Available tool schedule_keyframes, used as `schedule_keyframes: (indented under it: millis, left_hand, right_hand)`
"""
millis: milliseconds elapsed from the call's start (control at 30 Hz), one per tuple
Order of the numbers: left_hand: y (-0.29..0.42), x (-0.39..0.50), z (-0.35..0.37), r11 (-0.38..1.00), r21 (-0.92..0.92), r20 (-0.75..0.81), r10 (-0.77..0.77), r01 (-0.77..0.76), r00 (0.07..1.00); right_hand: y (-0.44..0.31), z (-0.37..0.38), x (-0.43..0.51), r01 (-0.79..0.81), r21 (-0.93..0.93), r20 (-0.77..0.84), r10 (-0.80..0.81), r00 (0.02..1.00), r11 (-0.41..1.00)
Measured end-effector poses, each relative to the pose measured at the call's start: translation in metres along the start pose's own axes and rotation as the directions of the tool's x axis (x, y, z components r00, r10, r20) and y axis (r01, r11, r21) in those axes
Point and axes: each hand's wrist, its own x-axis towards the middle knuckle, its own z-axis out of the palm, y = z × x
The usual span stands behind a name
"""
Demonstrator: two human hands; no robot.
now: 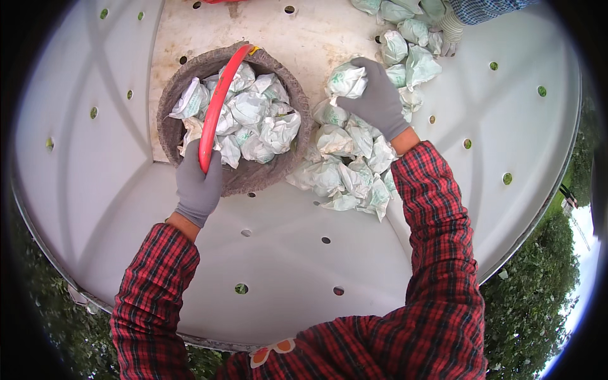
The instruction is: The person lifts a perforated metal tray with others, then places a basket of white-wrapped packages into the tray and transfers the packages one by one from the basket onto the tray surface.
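Observation:
My left hand (200,183), in a grey glove, grips the red curved handle (221,102) of a round, fabric-lined basket (268,178). White paper bags with green print, such as one bag (249,108), fill the basket; what they contain is hidden. In my gloved right hand (377,97) is another wrapped white bag (348,80), pinched between thumb and fingers above a pile of similar bags (335,140). The pile lies to the right of the basket and runs up towards the top of the view.
A stained pale board (323,28) with round holes lies under the basket's far part. Around it spreads a white perforated surface (285,266) with a curved rim. At the top right, another person's gloved hand (449,35) reaches to the far bags. A red object (225,1) shows at the top edge.

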Motion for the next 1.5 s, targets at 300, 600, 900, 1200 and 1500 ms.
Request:
schedule_keyframes:
  millis: [300,600,900,1200,1500]
  left_hand:
    - [0.006,-0.005,-0.003,1.0,-0.001,0.004,0.012,-0.012,1.0]
    - [0.003,-0.004,-0.002,0.999,0.03,-0.015,0.02,-0.02,1.0]
    - [0.003,0.003,-0.002,0.996,0.079,-0.034,0.033,-0.031,0.999]
    - [-0.01,0.006,-0.002,0.993,0.097,-0.052,0.065,-0.06,0.997]
    - [-0.005,0.004,-0.002,0.999,0.034,-0.02,0.0,0.001,1.0]
  right_hand:
    - [0.159,0.069,0.073,-0.506,-0.424,0.031,0.571,0.821,0.751]
    - [0.142,0.079,0.058,-0.477,-0.386,-0.069,0.491,0.868,0.79]
    - [-0.103,0.143,-0.044,0.427,-0.211,0.596,-0.231,0.769,0.879]
    - [-0.111,0.149,-0.028,0.196,-0.123,0.652,-0.069,0.755,0.973]
    - [0.036,-0.029,-0.014,-0.167,0.039,-0.165,0.172,0.971,0.985]
